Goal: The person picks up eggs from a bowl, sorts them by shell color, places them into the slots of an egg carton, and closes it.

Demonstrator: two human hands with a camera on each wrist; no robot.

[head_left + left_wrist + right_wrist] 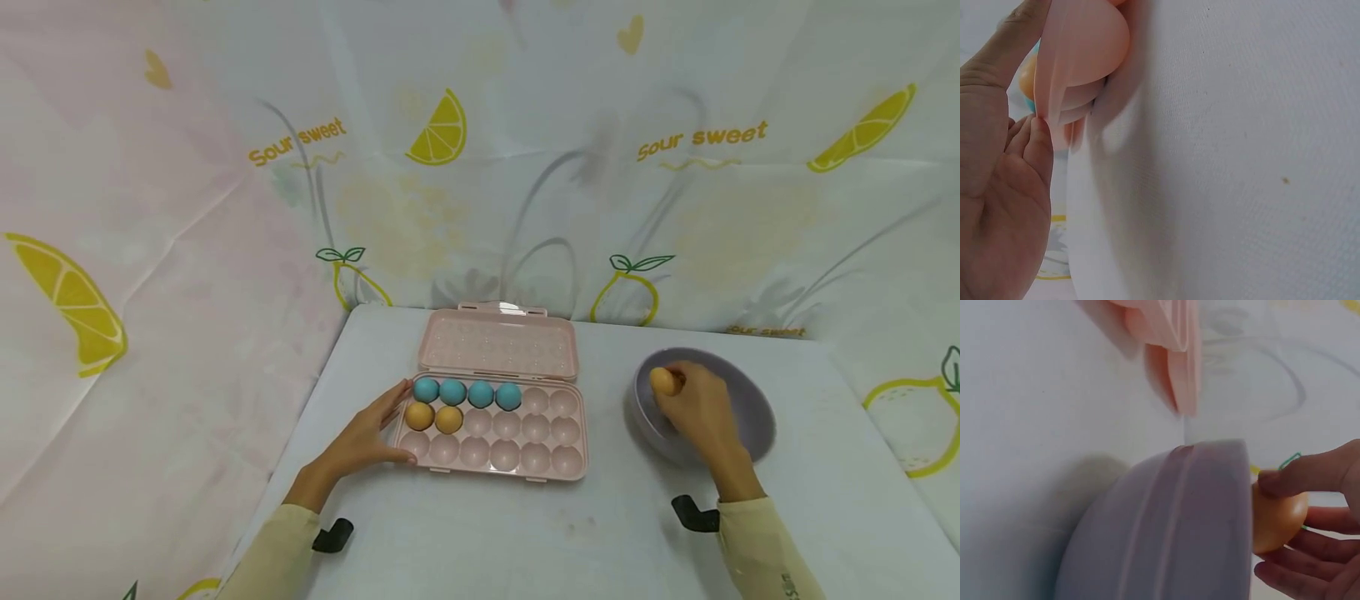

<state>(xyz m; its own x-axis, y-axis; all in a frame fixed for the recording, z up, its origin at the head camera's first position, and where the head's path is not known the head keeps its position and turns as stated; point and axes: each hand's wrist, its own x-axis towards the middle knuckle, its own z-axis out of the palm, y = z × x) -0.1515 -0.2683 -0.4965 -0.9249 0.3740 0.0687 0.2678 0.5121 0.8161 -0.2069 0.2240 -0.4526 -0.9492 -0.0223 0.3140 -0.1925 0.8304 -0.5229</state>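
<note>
A pink plastic egg box (491, 467) lies on the table with its lid folded back. Several blue eggs (481, 394) sit in its back row, from the left, and two orange-brown eggs (448, 419) fill the left cups of the middle row. My left hand (363, 437) holds the box's left end, thumb at the front corner, fingers at the back; the left wrist view shows fingertips on the rim. Over a grey-purple bowl (1204, 519), my right hand (697, 407) pinches another orange-brown egg (1280, 515) between thumb and fingers, near the bowl's left rim. The hand covers part of the bowl's inside.
The opened lid (498, 342) extends toward the back edge of the white table (480, 533). A cloth backdrop (480, 208) printed with lemons rises behind and at the sides. Black wrist mounts (696, 514) stick out from both sleeves.
</note>
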